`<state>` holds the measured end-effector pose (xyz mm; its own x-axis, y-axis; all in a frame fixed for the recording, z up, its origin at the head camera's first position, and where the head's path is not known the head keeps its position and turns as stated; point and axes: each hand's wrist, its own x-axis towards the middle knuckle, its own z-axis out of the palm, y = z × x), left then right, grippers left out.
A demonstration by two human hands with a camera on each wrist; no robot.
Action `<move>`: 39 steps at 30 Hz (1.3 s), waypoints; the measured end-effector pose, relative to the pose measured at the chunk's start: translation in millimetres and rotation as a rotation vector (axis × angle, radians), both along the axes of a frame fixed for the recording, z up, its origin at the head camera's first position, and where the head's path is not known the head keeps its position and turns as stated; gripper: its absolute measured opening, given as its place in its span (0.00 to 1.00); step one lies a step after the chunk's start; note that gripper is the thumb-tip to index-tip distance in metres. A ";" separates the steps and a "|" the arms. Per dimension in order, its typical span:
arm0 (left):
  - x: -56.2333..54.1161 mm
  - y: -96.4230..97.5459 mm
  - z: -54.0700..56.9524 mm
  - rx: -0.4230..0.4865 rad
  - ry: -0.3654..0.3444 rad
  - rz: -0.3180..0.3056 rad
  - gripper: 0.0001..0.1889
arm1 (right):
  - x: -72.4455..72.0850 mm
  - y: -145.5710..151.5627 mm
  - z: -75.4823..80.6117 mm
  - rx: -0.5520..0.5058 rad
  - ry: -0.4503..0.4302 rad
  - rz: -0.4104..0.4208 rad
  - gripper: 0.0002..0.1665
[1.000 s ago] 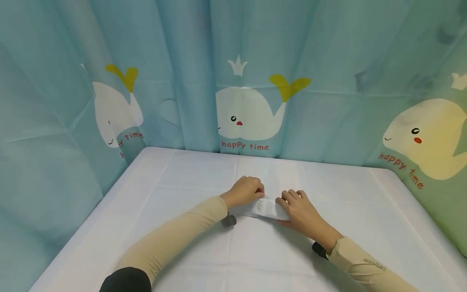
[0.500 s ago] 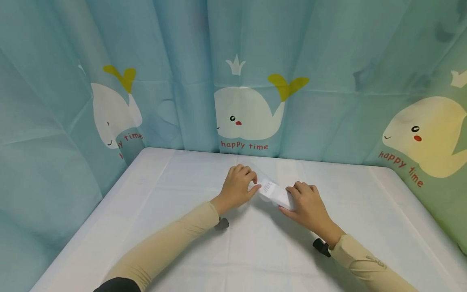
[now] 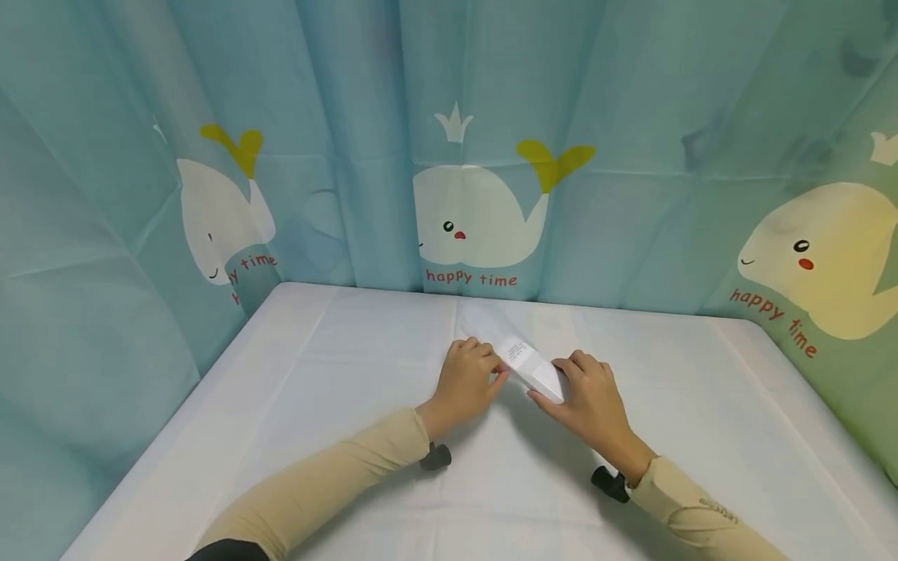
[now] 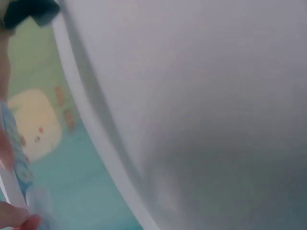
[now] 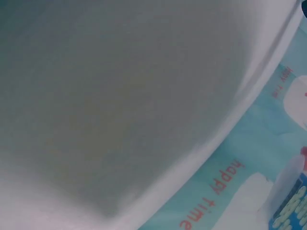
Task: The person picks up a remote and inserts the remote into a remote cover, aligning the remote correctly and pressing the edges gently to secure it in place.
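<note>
A slim white box (image 3: 535, 371) with small dark print on its upper face is held tilted above the table. My right hand (image 3: 595, 401) grips its near right end between thumb and fingers. A see-through plastic bag (image 3: 484, 321) stretches from the box's far left end. There my left hand (image 3: 465, 382) pinches the bag with thumb and forefinger. At the left wrist view's lower left edge, the box shows a blue patterned side (image 4: 20, 165) beside fingertips (image 4: 32, 222). A blue face with pale oblong shapes (image 5: 290, 211) appears at the right wrist view's corner, beside cloudy film.
A white cloth-covered table (image 3: 351, 335) lies under both hands. Behind it hangs a blue curtain (image 3: 631, 226) with printed whales, close to the table's back edge. Dark cameras (image 3: 436, 457) are strapped at the wrists.
The box has turned so its left end points farther back, and the clear bag now shows beyond it. My left hand moved back, then nearer again, regaining a pinch. The right hand keeps its grip.
</note>
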<state>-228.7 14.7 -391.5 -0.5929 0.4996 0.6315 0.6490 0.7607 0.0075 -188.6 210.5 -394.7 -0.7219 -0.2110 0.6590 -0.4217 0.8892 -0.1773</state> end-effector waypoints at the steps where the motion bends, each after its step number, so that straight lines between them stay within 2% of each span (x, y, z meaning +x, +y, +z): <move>1: 1.8 0.6 0.3 -0.003 -0.002 -0.009 0.07 | 0.7 -0.7 0.7 0.001 -0.003 0.000 0.30; 3: 3.6 0.6 1.2 -0.002 -0.009 -0.032 0.07 | 1.4 -0.8 2.0 0.017 0.002 0.005 0.30; 5: 3.4 -1.7 4.0 0.011 -0.010 -0.048 0.08 | 0.7 1.6 2.2 0.065 0.043 0.033 0.31; 9: -4.7 -8.8 14.8 0.088 -0.005 -0.080 0.06 | -2.1 9.7 2.1 0.224 0.231 0.133 0.33; 12: -10.8 -12.1 24.0 0.090 -0.018 -0.105 0.07 | -2.5 13.2 2.5 0.338 0.366 0.202 0.28; 14: -12.8 -12.5 27.9 0.062 -0.064 -0.136 0.07 | -1.3 13.3 2.8 0.385 0.414 0.234 0.26; 16: -13.3 -12.2 29.8 0.047 -0.135 -0.177 0.06 | -0.2 13.0 2.3 0.422 0.452 0.260 0.31; 20: -13.0 -9.2 29.6 0.093 -0.293 -0.274 0.05 | 1.0 12.1 1.1 0.465 0.500 0.307 0.31; 22: -12.3 -7.7 28.7 0.122 -0.322 -0.300 0.04 | 0.5 11.6 1.4 0.468 0.503 0.317 0.31; 23: -11.9 -7.0 28.4 0.134 -0.313 -0.303 0.04 | -0.2 11.3 1.8 0.461 0.496 0.312 0.32; 25: -10.7 -6.1 28.3 0.154 -0.246 -0.284 0.03 | -1.9 10.0 4.3 0.422 0.462 0.286 0.33; 30: -6.6 -7.2 26.7 0.184 0.050 -0.139 0.07 | -4.4 5.8 13.8 0.202 0.340 0.169 0.29; 33: -3.4 -9.4 21.5 0.148 0.169 -0.071 0.12 | -3.1 3.0 17.4 0.080 0.295 0.122 0.32; 36: -0.7 -11.0 15.5 0.109 0.217 -0.040 0.15 | -0.7 0.1 18.3 0.021 0.265 0.090 0.31; 39: 1.4 -10.4 11.6 0.116 0.201 -0.039 0.14 | 0.5 -2.9 18.0 -0.005 0.256 0.077 0.30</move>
<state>-227.3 4.2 -379.9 -0.4310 0.4372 0.7894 0.6752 0.7366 -0.0392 -188.1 207.6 -376.7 -0.5131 -0.2557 0.8194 -0.5202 0.8519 -0.0598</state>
